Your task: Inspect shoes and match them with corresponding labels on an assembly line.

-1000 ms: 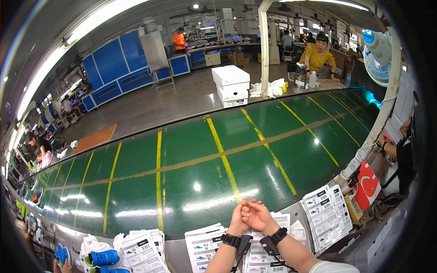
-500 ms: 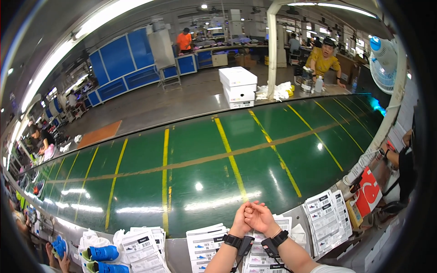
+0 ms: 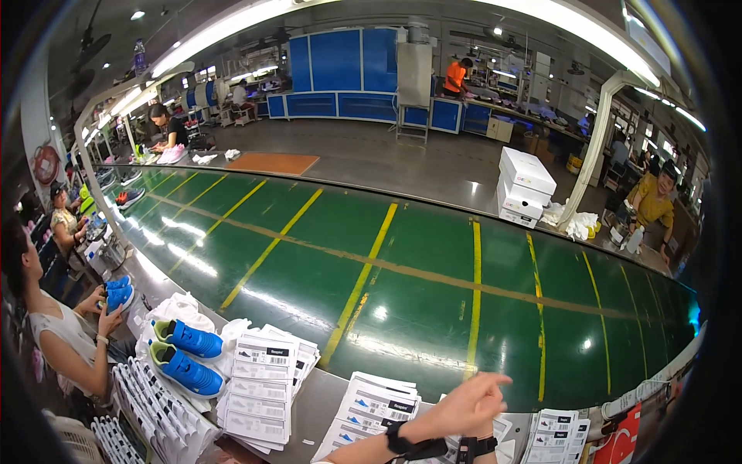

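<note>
The left hand (image 3: 467, 405), loosely open, overlaps the right hand (image 3: 484, 428), whose state cannot be told; label sheets (image 3: 369, 407) lie left, green belt (image 3: 429, 332) far.

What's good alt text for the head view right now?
A person's bare left hand, seemingly empty, partly hides their right hand at the near edge of a long green conveyor belt with yellow stripes. At left lie two blue shoes beside stacked white printed paper sheets.

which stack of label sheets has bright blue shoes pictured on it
The stack just left of the left hand; the pile beside the real blue shoes and the far-right pile picture darker shoes.
</note>
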Demonstrator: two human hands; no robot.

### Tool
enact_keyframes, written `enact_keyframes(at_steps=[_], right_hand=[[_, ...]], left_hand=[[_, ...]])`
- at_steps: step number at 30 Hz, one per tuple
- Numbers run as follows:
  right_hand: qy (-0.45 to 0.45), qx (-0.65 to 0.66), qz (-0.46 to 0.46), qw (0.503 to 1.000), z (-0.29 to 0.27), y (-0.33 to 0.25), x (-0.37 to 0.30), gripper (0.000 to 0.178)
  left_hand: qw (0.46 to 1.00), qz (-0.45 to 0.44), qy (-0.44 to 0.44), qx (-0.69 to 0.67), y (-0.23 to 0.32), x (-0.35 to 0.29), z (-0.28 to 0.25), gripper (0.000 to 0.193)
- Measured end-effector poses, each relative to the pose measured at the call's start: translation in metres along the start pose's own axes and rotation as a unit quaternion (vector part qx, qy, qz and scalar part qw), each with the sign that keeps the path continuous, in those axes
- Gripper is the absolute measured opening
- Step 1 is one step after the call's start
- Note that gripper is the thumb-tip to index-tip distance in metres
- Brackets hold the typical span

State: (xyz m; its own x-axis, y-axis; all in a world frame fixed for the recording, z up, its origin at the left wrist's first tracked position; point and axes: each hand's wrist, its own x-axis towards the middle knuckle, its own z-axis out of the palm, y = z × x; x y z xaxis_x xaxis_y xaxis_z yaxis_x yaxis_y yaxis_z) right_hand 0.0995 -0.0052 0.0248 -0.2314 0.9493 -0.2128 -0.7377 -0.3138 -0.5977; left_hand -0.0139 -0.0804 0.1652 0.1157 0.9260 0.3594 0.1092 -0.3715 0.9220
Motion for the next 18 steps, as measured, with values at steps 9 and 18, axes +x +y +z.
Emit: enact_keyframes(at_steps=[9,18], right_hand=[[-0.05,0.134,0.165,0.976,0.006,-0.015,0.005,0.014],[-0.029,0.116,0.161,0.98,0.012,-0.011,0.004,0.01]], left_hand=[[0.823,0.228,-0.364,-0.371,0.103,-0.039,-0.035,0.042],[0.777,0.267,-0.447,-0.352,0.086,-0.054,-0.036,0.042]])
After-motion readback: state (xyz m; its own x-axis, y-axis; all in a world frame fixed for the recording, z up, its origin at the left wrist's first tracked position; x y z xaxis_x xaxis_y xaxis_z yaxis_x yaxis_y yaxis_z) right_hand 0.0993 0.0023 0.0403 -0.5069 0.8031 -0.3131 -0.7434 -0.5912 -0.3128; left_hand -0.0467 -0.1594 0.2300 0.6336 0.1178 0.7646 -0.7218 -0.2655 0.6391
